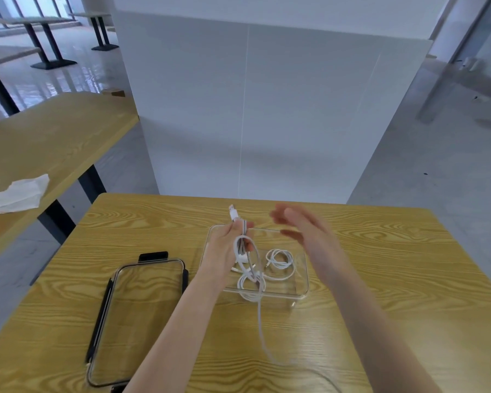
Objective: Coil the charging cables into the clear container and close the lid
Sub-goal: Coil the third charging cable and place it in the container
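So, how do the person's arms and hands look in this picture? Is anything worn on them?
Both forearms are bare as far as the frame shows: no sleeve reaches into view. The left hand and the right hand wear no gloves, and I see no watch, bracelet or ring. The right hand is blurred, so a thin ring there could escape notice. No markings are visible on either arm.
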Motion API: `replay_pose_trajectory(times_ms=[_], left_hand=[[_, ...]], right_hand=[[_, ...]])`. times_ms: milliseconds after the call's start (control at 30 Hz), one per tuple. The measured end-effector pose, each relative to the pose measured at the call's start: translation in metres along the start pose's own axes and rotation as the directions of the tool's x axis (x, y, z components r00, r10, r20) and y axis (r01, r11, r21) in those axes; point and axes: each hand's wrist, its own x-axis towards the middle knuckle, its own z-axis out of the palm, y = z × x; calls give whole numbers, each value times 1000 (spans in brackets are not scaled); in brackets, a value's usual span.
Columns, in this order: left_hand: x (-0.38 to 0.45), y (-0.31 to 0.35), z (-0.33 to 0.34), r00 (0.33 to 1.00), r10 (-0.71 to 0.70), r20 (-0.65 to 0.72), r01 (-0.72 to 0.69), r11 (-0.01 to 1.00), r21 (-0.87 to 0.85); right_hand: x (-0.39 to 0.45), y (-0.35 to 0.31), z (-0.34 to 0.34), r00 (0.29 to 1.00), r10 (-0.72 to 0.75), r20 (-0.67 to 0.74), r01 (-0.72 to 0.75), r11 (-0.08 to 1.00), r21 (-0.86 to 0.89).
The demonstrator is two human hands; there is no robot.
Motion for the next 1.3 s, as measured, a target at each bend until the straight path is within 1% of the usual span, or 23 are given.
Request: replay_pose_trajectory(times_ms=[33, 67, 133, 233, 300, 367, 400, 467, 500, 533, 567, 600, 667, 700, 733, 767, 800, 900, 967, 1033, 1133, 1233, 1300], left_hand=[[-1, 2, 3, 1000, 5, 19, -5, 1000, -6], [-1, 3, 6, 1000, 7, 29, -7, 1000, 1], [-2, 6, 10, 999, 15, 33, -16, 999, 37], [-3, 8, 11, 999, 43, 8, -44, 996, 83], [-3, 7, 7, 998, 54, -7, -53, 991, 124], [-1, 7, 1, 999, 42, -34, -35, 983, 180], [1, 7, -2, 998, 32, -53, -21, 980, 199], [3, 9, -8, 997, 17, -80, -3, 985, 173], [3, 11, -10, 996, 11, -85, 0, 991, 134], [4, 12, -13, 996, 8, -89, 1, 995, 100], [6, 13, -15, 996, 5, -94, 2, 997, 71], [6, 14, -16, 996, 0, -93, 4, 999, 42], [8, 16, -19, 998, -16, -64, 14, 999, -35], [7, 18, -18, 999, -22, -37, 19, 996, -86], [6, 20, -17, 1000, -28, -3, 27, 989, -143], [3, 23, -14, 999, -33, 37, 40, 978, -203], [0, 27, -9, 996, -38, 82, 58, 964, -259], [-12, 36, 2, 976, -34, 215, 105, 939, -328], [-20, 37, 7, 962, -26, 272, 99, 961, -258], [-27, 33, 10, 957, -27, 290, 70, 988, -139], [-31, 23, 12, 966, -42, 255, 27, 998, 63], [-31, 12, 14, 975, -108, 195, 59, 969, 240], [-31, 5, 17, 975, -165, 147, 108, 936, 335]], right_hand=[[1, 9, 4, 996, 42, 83, -34, 994, -106], [1, 15, 9, 984, 81, 161, -55, 986, -156], [-4, 17, 20, 956, 121, 266, -82, 985, -153], [-10, 19, 25, 955, 148, 258, -124, 987, -106], [-7, 24, 21, 971, 146, 188, -137, 989, -63], [-3, 24, 10, 979, 154, 134, -161, 986, 47], [-1, 25, 1, 976, 145, 163, -165, 979, 119], [2, 28, -17, 943, 70, 325, -139, 971, 194], [2, 29, -26, 903, 53, 427, -130, 980, 153], [1, 30, -33, 849, 83, 522, -122, 992, 41], [1, 31, -39, 785, 157, 599, -102, 987, -126], [2, 34, -42, 717, 264, 646, -74, 949, -306], [2, 42, -38, 592, 487, 642, -24, 807, -590], [2, 49, -33, 565, 568, 598, -3, 726, -687], [3, 58, -27, 577, 615, 537, 7, 654, -756], [3, 67, -22, 614, 627, 479, -4, 610, -793], [4, 75, -17, 661, 615, 431, -46, 606, -794], [7, 88, -7, 781, 545, 303, -246, 716, -653], [14, 90, -5, 867, 468, 172, -313, 779, -544], [24, 88, -8, 928, 372, -13, -333, 815, -475], [37, 73, -17, 940, 241, -243, -318, 878, -358], [39, 42, -22, 938, 166, -305, -231, 954, -189], [34, 24, -18, 957, 143, -253, -178, 976, -122]])
